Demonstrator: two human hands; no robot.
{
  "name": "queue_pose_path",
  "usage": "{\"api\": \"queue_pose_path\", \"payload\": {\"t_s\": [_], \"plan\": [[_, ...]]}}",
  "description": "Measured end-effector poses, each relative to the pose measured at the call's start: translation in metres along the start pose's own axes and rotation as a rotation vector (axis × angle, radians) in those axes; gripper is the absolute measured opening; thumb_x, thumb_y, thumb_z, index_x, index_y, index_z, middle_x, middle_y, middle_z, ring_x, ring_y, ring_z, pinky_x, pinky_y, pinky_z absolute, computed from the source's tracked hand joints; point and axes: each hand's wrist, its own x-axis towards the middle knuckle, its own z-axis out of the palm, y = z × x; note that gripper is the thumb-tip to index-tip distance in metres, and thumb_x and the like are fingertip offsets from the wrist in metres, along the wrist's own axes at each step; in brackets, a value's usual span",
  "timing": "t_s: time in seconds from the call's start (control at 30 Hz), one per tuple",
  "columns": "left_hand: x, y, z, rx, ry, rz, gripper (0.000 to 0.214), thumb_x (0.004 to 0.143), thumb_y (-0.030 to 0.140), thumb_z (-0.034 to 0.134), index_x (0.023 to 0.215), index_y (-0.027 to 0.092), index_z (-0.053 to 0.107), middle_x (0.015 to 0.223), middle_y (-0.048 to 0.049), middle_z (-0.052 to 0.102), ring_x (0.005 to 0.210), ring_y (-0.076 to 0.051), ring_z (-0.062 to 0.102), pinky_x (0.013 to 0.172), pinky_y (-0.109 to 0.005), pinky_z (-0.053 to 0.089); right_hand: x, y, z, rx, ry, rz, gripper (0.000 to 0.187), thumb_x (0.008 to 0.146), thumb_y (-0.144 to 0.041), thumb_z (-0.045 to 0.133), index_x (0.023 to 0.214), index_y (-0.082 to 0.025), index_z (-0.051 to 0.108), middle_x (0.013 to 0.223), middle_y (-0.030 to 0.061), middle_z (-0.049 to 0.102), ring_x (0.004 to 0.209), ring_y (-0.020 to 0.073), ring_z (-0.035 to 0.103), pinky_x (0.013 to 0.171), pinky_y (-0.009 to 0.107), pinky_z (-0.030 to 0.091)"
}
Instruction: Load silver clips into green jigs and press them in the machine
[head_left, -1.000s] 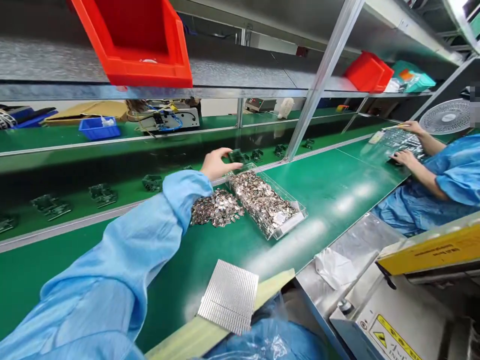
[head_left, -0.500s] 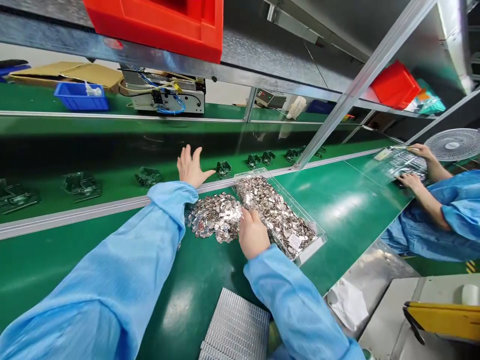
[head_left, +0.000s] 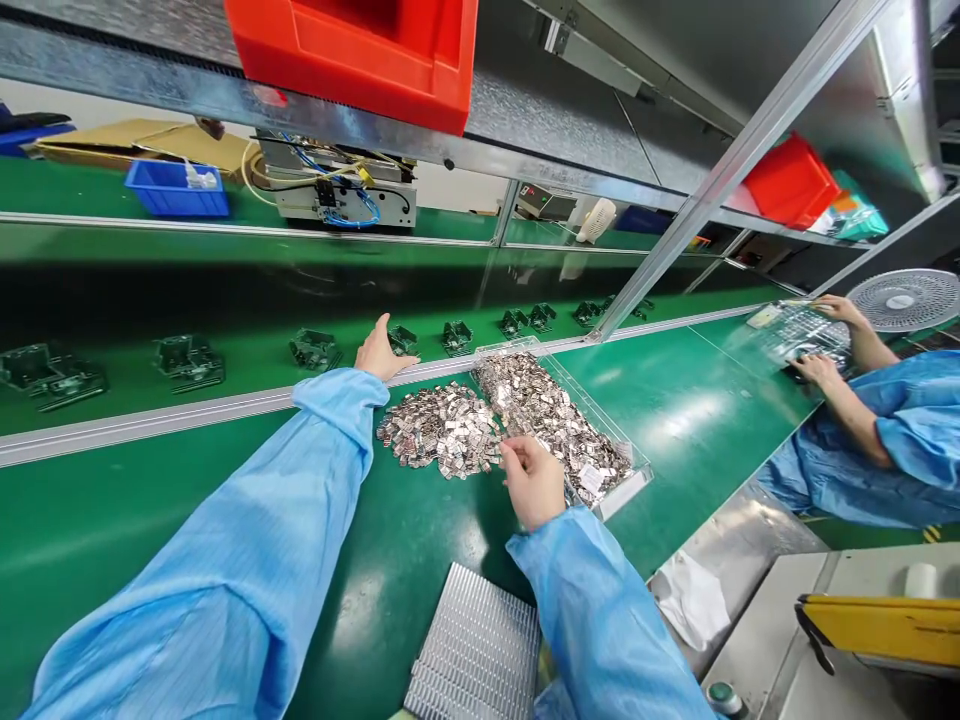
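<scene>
My left hand (head_left: 381,352) reaches over the metal rail to a small dark green part (head_left: 403,340) on the back strip. Thumb and fingers are apart around that part, and I cannot tell whether they touch it. At the right edge of a loose pile of small shiny metal pieces (head_left: 439,428), my right hand (head_left: 534,485) has thumb and fingertips pinched together. What lies in the pinch is too small to make out. Just beyond it, a clear tray (head_left: 636,482) full of similar metal pieces (head_left: 551,415) lies slanted on the green table.
Several more green parts (head_left: 189,360) are spaced along the strip behind the rail (head_left: 247,408). A ribbed metal plate (head_left: 476,645) lies near me. A red bin (head_left: 352,60) sits on the shelf overhead. At right, a co-worker's hands (head_left: 821,370) hold a clear tray (head_left: 795,335).
My left hand has come down from spread fingers above the strip to around a green part. The right hand has drawn back slightly to the right from the pile. The view has shifted a little.
</scene>
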Motion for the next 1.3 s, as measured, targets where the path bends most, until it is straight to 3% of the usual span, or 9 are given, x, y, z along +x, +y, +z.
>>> {"api": "queue_pose_path", "payload": {"t_s": [0.2,0.33,0.47,0.67,0.83,0.97,1.1,1.2,1.3], "plan": [[-0.002,0.004,0.001,0.011,0.009,-0.043,0.121,0.063,0.034,0.081,0.153,0.016,0.001,0.128,-0.0227,0.058,0.117,-0.040,0.058,0.098,-0.050,0.046,-0.025,-0.010,-0.018,0.410,0.000,0.123,0.044,0.065,-0.059,0.073,0.069,-0.018,0.057,0.093,0.0136,0.073,0.063,0.0187,0.068,0.045,0.027,0.052],[-0.014,0.012,-0.006,-0.129,0.214,0.024,0.112,0.064,0.023,0.078,0.152,0.016,0.009,0.146,-0.0201,0.041,0.132,-0.035,0.046,0.110,-0.043,0.038,-0.038,-0.023,-0.025,0.658,0.004,0.199,0.042,0.060,-0.049,0.082,0.069,-0.018,0.055,0.085,0.0106,0.074,0.060,0.0161,0.067,0.045,0.022,0.050],[-0.056,0.025,-0.024,-0.427,0.338,0.010,0.116,0.062,0.022,0.080,0.151,0.017,0.006,0.138,-0.0183,0.049,0.126,-0.032,0.052,0.110,-0.045,0.039,-0.054,-0.025,-0.030,0.624,-0.019,0.118,0.030,0.069,-0.042,0.079,0.074,-0.017,0.063,0.070,0.0039,0.071,0.054,0.0112,0.061,0.047,0.020,0.049],[-0.178,0.041,-0.051,-0.935,-0.050,-0.101,0.097,0.055,0.024,0.085,0.138,0.019,0.034,0.131,-0.0146,0.056,0.119,-0.028,0.059,0.108,-0.044,0.043,-0.082,-0.015,-0.035,0.368,-0.019,-0.052,0.019,0.082,-0.036,0.065,0.087,-0.018,0.071,0.062,-0.0010,0.061,0.046,0.0087,0.052,0.043,0.021,0.044],[-0.255,0.054,-0.071,-1.145,-0.335,-0.322,0.065,0.057,0.023,0.087,0.114,0.017,0.055,0.130,-0.0110,0.060,0.122,-0.026,0.057,0.112,-0.042,0.038,-0.104,-0.010,-0.041,0.440,-0.179,0.069,0.037,0.078,-0.041,0.069,0.109,-0.021,0.065,0.084,0.0044,0.069,0.067,0.0168,0.069,0.056,0.026,0.057],[-0.292,0.061,-0.073,-1.287,-0.419,-0.463,0.067,0.057,0.016,0.087,0.115,0.020,0.054,0.117,-0.0060,0.067,0.106,-0.019,0.066,0.101,-0.034,0.048,-0.121,-0.008,-0.051,0.421,-0.186,0.173,0.030,0.072,-0.045,0.076,0.085,-0.020,0.066,0.073,0.0055,0.072,0.067,0.0216,0.071,0.052,0.027,0.057],[-0.314,0.061,-0.062,-1.364,-0.553,-0.500,0.067,0.057,0.015,0.087,0.113,0.020,0.051,0.100,-0.0027,0.070,0.083,-0.014,0.070,0.076,-0.025,0.056,-0.136,-0.008,-0.060,0.273,-0.161,0.046,0.021,0.077,-0.041,0.072,0.084,-0.021,0.073,0.063,0.0036,0.068,0.055,0.0181,0.065,0.053,0.029,0.055],[-0.319,0.058,-0.057,-1.341,-0.592,-0.448,0.061,0.061,0.018,0.086,0.109,0.021,0.049,0.096,-0.0010,0.069,0.077,-0.013,0.069,0.063,-0.021,0.056,-0.146,-0.009,-0.055,0.192,-0.168,-0.072,0.017,0.083,-0.036,0.066,0.089,-0.024,0.075,0.073,0.0043,0.069,0.064,0.0177,0.063,0.061,0.030,0.053],[-0.321,0.056,-0.057,-1.318,-0.596,-0.303,0.058,0.063,0.015,0.084,0.109,0.022,0.049,0.100,-0.0011,0.067,0.084,-0.013,0.068,0.074,-0.023,0.057,-0.154,-0.013,-0.042,0.279,-0.163,0.049,0.014,0.080,-0.036,0.069,0.086,-0.023,0.072,0.071,0.0030,0.068,0.062,0.0175,0.062,0.059,0.029,0.051]]}}
